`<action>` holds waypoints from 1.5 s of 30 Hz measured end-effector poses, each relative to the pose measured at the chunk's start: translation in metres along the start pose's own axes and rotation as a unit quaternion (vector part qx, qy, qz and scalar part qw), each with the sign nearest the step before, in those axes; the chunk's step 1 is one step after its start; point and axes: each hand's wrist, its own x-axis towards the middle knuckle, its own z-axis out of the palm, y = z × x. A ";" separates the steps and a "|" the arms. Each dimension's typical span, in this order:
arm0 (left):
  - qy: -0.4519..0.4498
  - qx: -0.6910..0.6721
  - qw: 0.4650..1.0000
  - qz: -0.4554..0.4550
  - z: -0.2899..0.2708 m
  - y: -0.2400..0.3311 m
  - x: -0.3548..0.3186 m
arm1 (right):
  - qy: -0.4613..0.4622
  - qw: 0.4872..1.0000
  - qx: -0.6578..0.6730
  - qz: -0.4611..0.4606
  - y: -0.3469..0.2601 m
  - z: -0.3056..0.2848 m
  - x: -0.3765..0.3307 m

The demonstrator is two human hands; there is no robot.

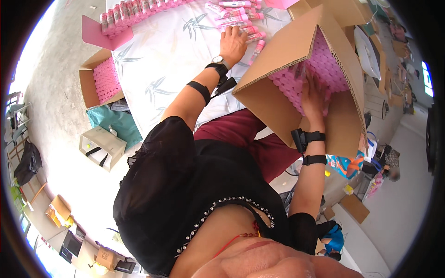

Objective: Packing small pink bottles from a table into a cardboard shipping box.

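My left hand (pixel 233 45) rests on a loose pile of small pink-capped tubes (pixel 231 21) at the far side of the table, fingers stretched out and touching those nearest. A single tube (pixel 257 52) lies just right of it. On the right, a large open cardboard box (pixel 273 65) tilts toward me, packed with tightly set rows of pink tube ends (pixel 289 92). Inside its opening is my right hand (pixel 314 95), in front of the rows. Motion smears its fingers, and a blurred tube-like shape shows beside them; whether they grip it is unclear.
A patterned white cloth covers the table (pixel 160 55). Pink tubes stand in rows (pixel 127 16) at the far left, beside a pink carton flap (pixel 99 33). Left of the table sit another box of pink pieces (pixel 88 85), a teal bag (pixel 104 118) and a beige carton (pixel 104 146).
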 end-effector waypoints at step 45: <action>-0.020 -0.082 0.996 -0.019 -0.114 -0.085 -0.127 | 0.112 0.988 0.058 -0.086 0.028 0.041 0.013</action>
